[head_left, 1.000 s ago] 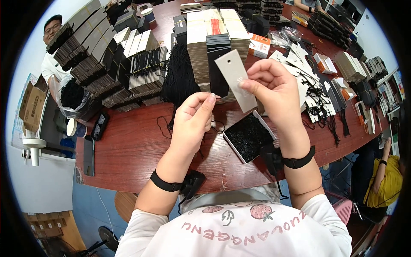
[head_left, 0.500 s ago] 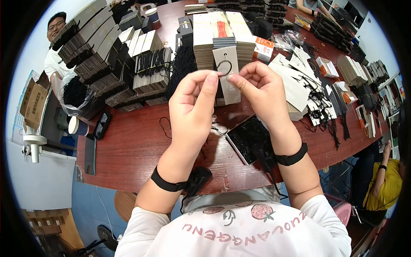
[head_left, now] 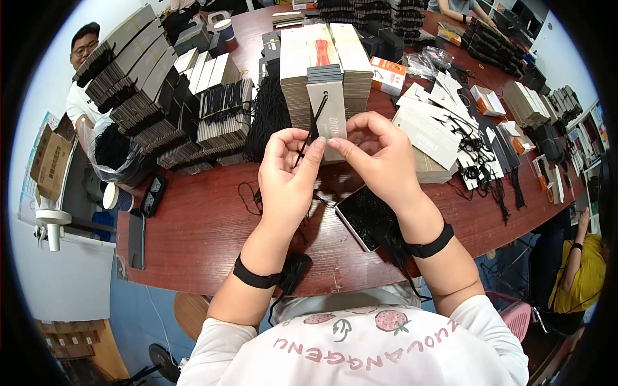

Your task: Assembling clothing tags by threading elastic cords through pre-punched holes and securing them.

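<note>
A grey hang tag (head_left: 333,109) stands upright in front of me, with a hole near its top. Black cord (head_left: 318,114) passes through that hole and runs down in a narrow strand to my left hand (head_left: 288,177). The thumb and fingers of my left hand are pinched on the cord beside the tag's lower part. My right hand (head_left: 380,161) has its thumb on the tag's lower face, its fingers curled behind. Both thumb tips nearly meet. Beyond the tag, tall stacks of pale tags (head_left: 357,71) flank dark tags (head_left: 324,74) and a red object (head_left: 322,51).
A box of black cords (head_left: 360,215) lies below my right hand. Finished-looking tags with black cords (head_left: 479,161) spread at the right, near orange-and-white boxes (head_left: 388,75). Tall tag stacks (head_left: 138,96) rise at the left. A paper cup (head_left: 118,197) lies tipped. Other people sit around the table.
The cord's loop at the hole has become a narrow strand drawn downward. Both hands have moved lower along the tag, and more of its face shows.
</note>
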### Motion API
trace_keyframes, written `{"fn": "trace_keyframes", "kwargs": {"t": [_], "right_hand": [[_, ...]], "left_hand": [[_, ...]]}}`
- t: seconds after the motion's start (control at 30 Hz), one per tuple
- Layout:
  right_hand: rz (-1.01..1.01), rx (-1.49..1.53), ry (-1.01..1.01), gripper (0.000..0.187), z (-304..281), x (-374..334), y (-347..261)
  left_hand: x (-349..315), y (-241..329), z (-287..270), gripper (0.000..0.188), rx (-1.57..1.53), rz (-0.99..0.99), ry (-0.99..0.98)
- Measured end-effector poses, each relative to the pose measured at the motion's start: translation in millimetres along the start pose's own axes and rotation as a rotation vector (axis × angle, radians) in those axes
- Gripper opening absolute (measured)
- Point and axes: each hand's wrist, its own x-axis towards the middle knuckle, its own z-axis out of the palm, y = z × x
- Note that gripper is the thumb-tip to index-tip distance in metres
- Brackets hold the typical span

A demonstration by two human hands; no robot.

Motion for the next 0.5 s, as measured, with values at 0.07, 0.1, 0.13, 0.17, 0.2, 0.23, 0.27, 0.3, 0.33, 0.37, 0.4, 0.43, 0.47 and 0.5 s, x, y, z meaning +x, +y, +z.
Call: {"fn": "trace_keyframes", "kwargs": {"t": [0.07, 0.1, 0.13, 0.17, 0.2, 0.23, 0.27, 0.3, 0.33, 0.37, 0.4, 0.43, 0.47, 0.5], "right_hand": [[-0.014, -0.003, -0.025, 0.017, 0, -2, 2], [0.004, -0.006, -0.019, 0.018, 0, -3, 0], [0.004, -0.006, -0.021, 0.018, 0, -3, -1], [-0.014, -0.069, -0.040, 0.018, -1, -3, -1], [-0.031, -0.132, -0.058, 0.019, -1, -4, -2], [-0.032, -0.133, -0.059, 0.019, 0, -5, -4], [-0.082, -0.161, -0.034, 0.018, 1, -6, -5], [-0.132, -0.189, -0.010, 0.018, 2, -7, -6], [-0.135, -0.189, -0.009, 0.018, 2, -7, -8], [-0.204, -0.246, 0.006, 0.017, 1, -6, -9], [-0.274, -0.302, 0.022, 0.017, 0, -6, -11], [-0.274, -0.301, 0.022, 0.017, -1, -6, -11], [-0.290, -0.336, 0.016, 0.017, -1, -7, -12], [-0.306, -0.371, 0.011, 0.017, -1, -7, -12]], "left_hand": [[0, -3, -1, 0.021, 0.015, -0.003, -0.003], [0, -4, -2, 0.019, 0.032, -0.006, -0.005], [0, -5, -4, 0.018, 0.052, -0.009, -0.005], [-1, -4, -4, 0.018, 0.052, -0.010, -0.003], [-1, -2, -5, 0.018, 0.059, -0.023, -0.003], [-2, 0, -5, 0.018, 0.065, -0.034, -0.005], [-2, -1, -6, 0.018, 0.064, -0.034, -0.004], [-2, -2, -7, 0.017, 0.102, -0.019, -0.005], [-2, -2, -7, 0.017, 0.140, -0.002, -0.007], [-2, -4, -7, 0.017, 0.139, 0.000, -0.007], [-1, -7, -6, 0.017, 0.159, 0.077, 0.012], [0, -10, -6, 0.017, 0.180, 0.152, 0.031], [-1, -9, -5, 0.017, 0.180, 0.153, 0.031], [-2, -5, -4, 0.019, 0.132, 0.105, 0.023]]}}
